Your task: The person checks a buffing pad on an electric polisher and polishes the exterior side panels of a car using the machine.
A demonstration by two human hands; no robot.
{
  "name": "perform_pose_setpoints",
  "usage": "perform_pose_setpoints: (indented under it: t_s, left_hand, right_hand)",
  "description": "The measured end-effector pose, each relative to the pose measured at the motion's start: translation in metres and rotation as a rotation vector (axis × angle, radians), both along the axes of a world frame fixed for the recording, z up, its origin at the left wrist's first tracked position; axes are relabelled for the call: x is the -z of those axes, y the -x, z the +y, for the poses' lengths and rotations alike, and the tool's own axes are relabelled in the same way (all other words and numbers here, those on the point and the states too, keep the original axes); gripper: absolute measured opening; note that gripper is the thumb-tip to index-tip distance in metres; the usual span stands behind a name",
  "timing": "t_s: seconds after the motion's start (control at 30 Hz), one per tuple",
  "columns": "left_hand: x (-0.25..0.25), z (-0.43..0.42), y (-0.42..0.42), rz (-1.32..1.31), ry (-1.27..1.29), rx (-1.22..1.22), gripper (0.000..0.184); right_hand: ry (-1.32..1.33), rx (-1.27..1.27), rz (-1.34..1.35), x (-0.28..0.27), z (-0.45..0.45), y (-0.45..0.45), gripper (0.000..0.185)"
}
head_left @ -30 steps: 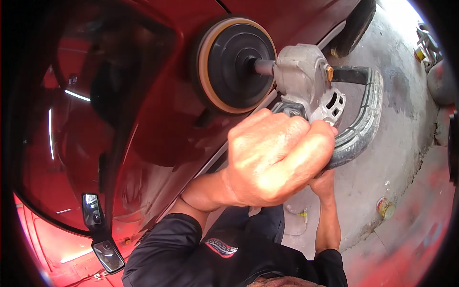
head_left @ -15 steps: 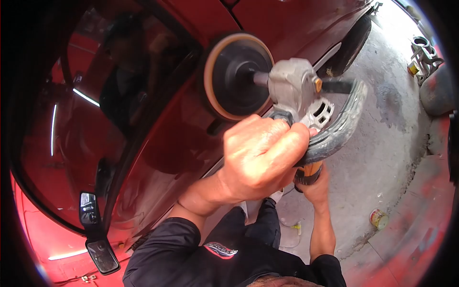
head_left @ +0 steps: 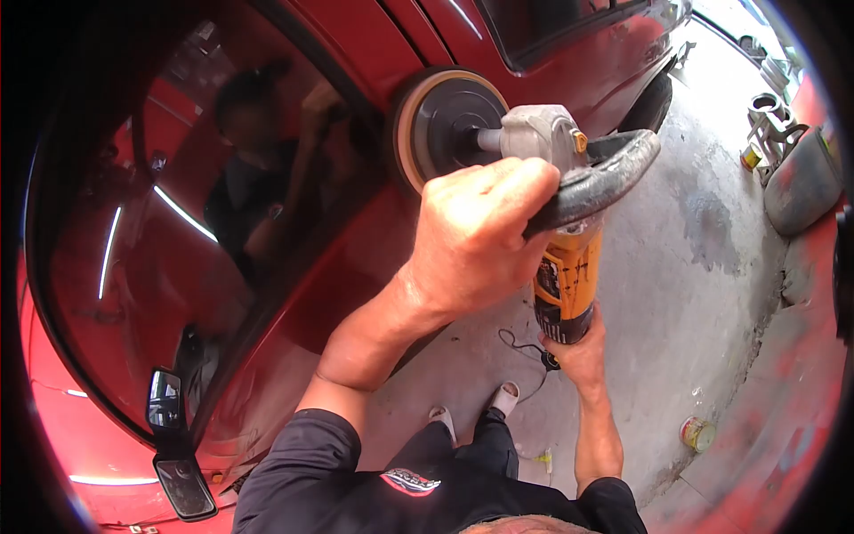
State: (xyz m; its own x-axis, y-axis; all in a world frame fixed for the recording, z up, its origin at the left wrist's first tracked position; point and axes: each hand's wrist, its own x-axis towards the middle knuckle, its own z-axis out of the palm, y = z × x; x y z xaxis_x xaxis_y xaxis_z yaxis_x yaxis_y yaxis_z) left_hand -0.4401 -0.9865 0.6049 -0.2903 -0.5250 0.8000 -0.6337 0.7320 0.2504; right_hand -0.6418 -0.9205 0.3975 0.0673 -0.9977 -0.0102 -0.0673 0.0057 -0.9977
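Note:
My left hand (head_left: 485, 236) is closed round the black loop handle (head_left: 614, 182) at the front of a polisher. Its yellow and black body (head_left: 574, 271) hangs below the grey metal head (head_left: 538, 135). My right hand (head_left: 583, 358) grips the rear end of that body, with its fingers partly hidden. The round black pad (head_left: 454, 120) with an orange rim faces the red car door (head_left: 356, 254) and appears to rest against it, just beside the dark window (head_left: 116, 240).
The side mirror (head_left: 184, 485) juts out at the lower left. A cable (head_left: 534, 392) lies on the grey floor (head_left: 658, 356) near my feet. A small can (head_left: 697, 434) stands at the lower right. Metal parts (head_left: 772, 125) and a grey rounded container (head_left: 803, 187) are at the right.
The polisher and my left hand have shifted upward in view. More of the yellow body, the floor and my feet now shows. Both hands have kept hold of the tool.

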Motion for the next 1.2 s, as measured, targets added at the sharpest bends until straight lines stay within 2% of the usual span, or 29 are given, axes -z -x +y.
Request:
perform_pose_setpoints:
  t_s: [0.1,0.17,0.3,0.4,0.57,0.7,0.87,1.2]
  left_hand:
    - [-0.033,-0.004,-0.005,-0.017,0.094,-0.050,0.030]
    - [-0.053,-0.007,-0.009,-0.014,0.121,-0.058,0.029]
    - [-0.064,-0.013,-0.010,0.050,0.178,-0.046,0.029]
    - [-0.049,-0.010,-0.003,0.058,0.090,-0.040,0.028]
    - [0.017,-0.010,0.015,-0.008,-0.066,-0.001,0.024]
    - [0.036,-0.016,0.024,0.030,-0.209,0.055,0.027]
    - [0.003,-0.030,0.018,0.067,-0.077,0.074,0.026]
    - [-0.126,-0.049,-0.019,0.114,0.233,0.031,0.019]
  right_hand:
    - [0.088,0.005,0.011,-0.026,-0.014,-0.009,0.073]
    - [0.189,0.021,0.013,-0.043,-0.022,-0.017,0.072]
    - [0.188,0.029,0.050,-0.063,-0.028,-0.021,0.068]
    - [0.159,0.035,0.073,-0.045,-0.024,-0.015,0.066]
    - [-0.027,0.064,0.094,0.000,0.014,-0.001,0.066]
    - [-0.037,0.087,0.017,0.031,0.026,0.002,0.064]
    - [-0.009,0.127,0.063,0.002,0.015,0.001,0.063]
    - [0.132,0.085,-0.024,-0.119,-0.037,-0.026,0.057]
